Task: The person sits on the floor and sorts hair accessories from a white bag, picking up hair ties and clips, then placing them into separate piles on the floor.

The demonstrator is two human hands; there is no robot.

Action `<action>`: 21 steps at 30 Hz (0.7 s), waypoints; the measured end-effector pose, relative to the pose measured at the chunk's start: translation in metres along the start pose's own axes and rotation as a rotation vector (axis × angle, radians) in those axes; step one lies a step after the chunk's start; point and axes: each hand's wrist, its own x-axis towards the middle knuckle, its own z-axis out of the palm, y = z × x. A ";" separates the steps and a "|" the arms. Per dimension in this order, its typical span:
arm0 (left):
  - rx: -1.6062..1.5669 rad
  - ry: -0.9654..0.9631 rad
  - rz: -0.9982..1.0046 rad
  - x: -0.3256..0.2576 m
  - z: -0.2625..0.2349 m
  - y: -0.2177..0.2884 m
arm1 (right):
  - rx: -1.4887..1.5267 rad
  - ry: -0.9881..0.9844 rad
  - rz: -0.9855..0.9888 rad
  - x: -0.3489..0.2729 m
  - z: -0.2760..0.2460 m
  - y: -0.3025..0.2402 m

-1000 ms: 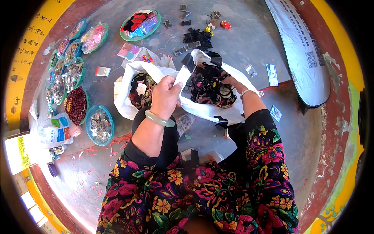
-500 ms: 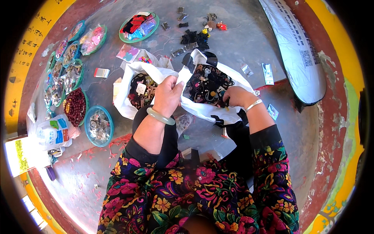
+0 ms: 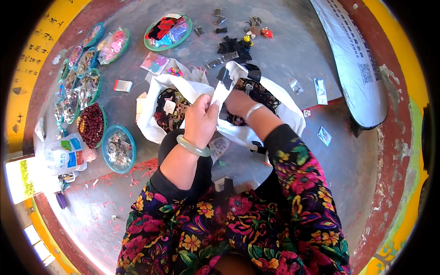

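My left hand (image 3: 201, 118) grips the rim of the right-hand white plastic bag (image 3: 289, 112), pulling its edge up between thumb and fingers. Inside that bag lies a heap of dark hair ties (image 3: 263, 95) with small charms. My right hand (image 3: 239, 103) reaches into it by the left wall, its fingers hidden among the contents. Just left of my left hand, a second white bag (image 3: 147, 123) stands open. It holds more dark and brown hair ties (image 3: 179, 110) and a pale square card (image 3: 169, 107).
At the left are several baskets of packaged trinkets, one with dark red beads (image 3: 90, 124), and a blue round basket (image 3: 133, 151). A green basket (image 3: 189, 33) stands farther off. Black bundles (image 3: 236, 46) lie on the floor (image 3: 284, 50). A long silver sheet-covered object (image 3: 360, 78) runs along the right.
My right hand has moved left inside the bag, from its right side toward my left hand. My left hand keeps its hold on the rim.
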 end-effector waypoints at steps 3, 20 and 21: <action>-0.047 -0.022 -0.043 0.005 0.006 0.010 | -0.107 -0.014 -0.011 0.052 0.073 0.032; -0.020 0.005 -0.015 0.007 0.005 0.008 | -0.144 0.130 0.143 -0.045 -0.030 -0.011; -0.019 0.022 -0.013 0.007 0.005 0.005 | -0.106 -0.028 0.153 -0.063 -0.059 -0.019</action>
